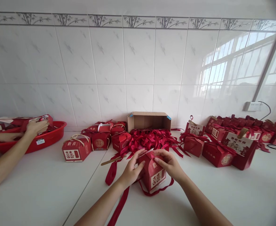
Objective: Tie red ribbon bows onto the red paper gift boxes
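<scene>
White table [46,191], marbled wall tiles [109,56] behind; left hand [132,171] and right hand [170,164] grasp a red box [152,173].

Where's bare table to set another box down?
Table is bare front left, between the roped box and left forearm; and front right, between right forearm and the tall box. Crowded: centre, with ribbon pile and handled box; back right, with packed boxes.

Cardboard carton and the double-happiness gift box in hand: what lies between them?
In the head view, a tangled heap of red ribbon lies between the cardboard carton and the held double-happiness gift box.
</scene>
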Available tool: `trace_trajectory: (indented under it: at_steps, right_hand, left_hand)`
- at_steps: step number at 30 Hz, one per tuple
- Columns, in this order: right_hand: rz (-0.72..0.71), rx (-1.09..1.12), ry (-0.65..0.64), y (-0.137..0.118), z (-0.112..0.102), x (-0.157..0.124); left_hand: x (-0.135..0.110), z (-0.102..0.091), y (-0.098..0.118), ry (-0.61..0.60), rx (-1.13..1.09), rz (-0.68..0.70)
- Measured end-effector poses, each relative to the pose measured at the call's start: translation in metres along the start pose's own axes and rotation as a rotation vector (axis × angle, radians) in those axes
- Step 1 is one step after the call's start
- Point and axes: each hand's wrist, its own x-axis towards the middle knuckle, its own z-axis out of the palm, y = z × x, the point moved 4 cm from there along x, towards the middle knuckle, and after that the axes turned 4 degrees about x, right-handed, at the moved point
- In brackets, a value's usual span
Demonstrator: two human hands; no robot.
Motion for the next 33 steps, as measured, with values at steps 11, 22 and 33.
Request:
trace_trajectory:
  at_steps: [11, 22, 33]
  right_hand:
    - [-0.047, 0.524, 0.253, 0.001, -0.028, 0.002]
    - [0.112, 0.269, 0.173, 0.008, -0.016, 0.003]
    - [0.163, 0.052, -0.008, -0.003, 0.002, -0.001]
  left_hand:
    - [-0.001, -0.001, 0.001, 0.012, 0.071, 0.035]
    - [-0.003, -0.003, 0.016, 0.018, 0.214, 0.242]
    - [-0.006, -0.002, 0.019, 0.021, 0.222, 0.252]
